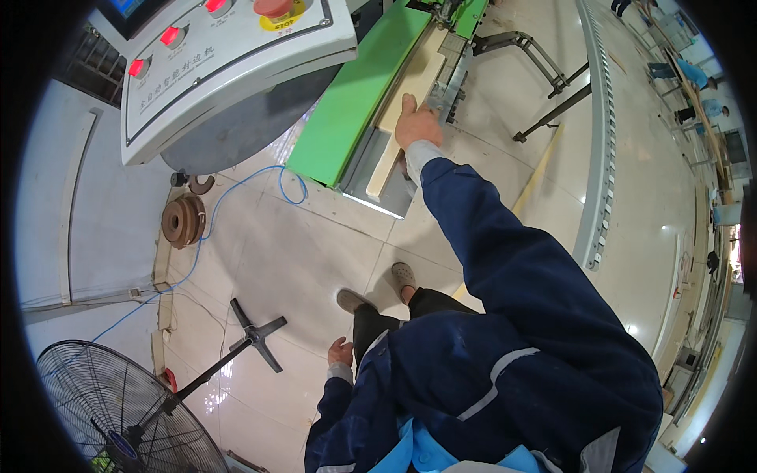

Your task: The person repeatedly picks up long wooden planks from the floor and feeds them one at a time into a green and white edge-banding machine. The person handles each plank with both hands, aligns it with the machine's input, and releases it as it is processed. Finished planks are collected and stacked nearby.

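Observation:
A long pale wooden board (410,85) with a stepped edge lies along the bed of a green machine (355,98). On the board's right side is my right hand (418,126), its thumb pointing forward over the wood and its other fingers bent at the edge, partly hidden. My left hand (341,351) hangs low beside my leg, away from the machine. Its fingers are loosely bent and apart, with nothing seen in them.
A grey control panel (236,71) with red buttons juts in at upper left. A black fan (126,418) and its cross-shaped foot (256,335) stand lower left. Brown rolls (183,221) and a blue hose (236,185) lie on the floor. A grey rail (598,142) runs along the right; people work beyond.

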A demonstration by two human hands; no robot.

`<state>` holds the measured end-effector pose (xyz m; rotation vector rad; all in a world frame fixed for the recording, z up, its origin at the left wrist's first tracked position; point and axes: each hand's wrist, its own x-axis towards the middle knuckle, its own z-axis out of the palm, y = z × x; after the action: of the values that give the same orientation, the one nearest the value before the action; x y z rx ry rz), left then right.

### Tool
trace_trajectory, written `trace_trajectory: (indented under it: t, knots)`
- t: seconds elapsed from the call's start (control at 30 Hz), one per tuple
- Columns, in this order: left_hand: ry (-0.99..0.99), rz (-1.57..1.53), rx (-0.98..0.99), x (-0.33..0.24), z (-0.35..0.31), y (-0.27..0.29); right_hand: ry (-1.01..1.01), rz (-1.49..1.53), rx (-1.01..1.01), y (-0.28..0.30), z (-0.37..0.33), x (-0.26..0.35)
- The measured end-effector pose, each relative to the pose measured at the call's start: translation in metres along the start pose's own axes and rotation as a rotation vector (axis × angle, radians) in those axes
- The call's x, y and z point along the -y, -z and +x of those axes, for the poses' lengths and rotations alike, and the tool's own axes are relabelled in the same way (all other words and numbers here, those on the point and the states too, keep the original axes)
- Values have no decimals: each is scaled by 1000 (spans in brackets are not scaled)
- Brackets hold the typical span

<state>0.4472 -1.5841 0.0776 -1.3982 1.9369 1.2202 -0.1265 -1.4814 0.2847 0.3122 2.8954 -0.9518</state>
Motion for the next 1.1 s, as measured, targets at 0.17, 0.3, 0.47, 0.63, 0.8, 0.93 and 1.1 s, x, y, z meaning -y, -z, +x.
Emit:
trace_trajectory:
  t: [0.17,0.3,0.47,0.63,0.8,0.93,1.1]
  knots:
    - [44,71,22,18,1,9,-47,23,-2,3,1,3]
    - [-110,83,45,34,26,19,-65,15,83,14,-14,6]
    - [-190,211,109,72,51,29,-32,197,75,13,-111,-46]
    - [-225,319,124,136,40,22,-149,1116,332,6,-270,-160]
    - [-4,281,166,215,2,-18,-781,1270,607,12,-373,-310]
    - [110,200,157,255,-51,-83,-1057,982,814,1,-399,-477]
    - [74,274,172,256,-109,-173,-488,-245,849,35,-400,-735]
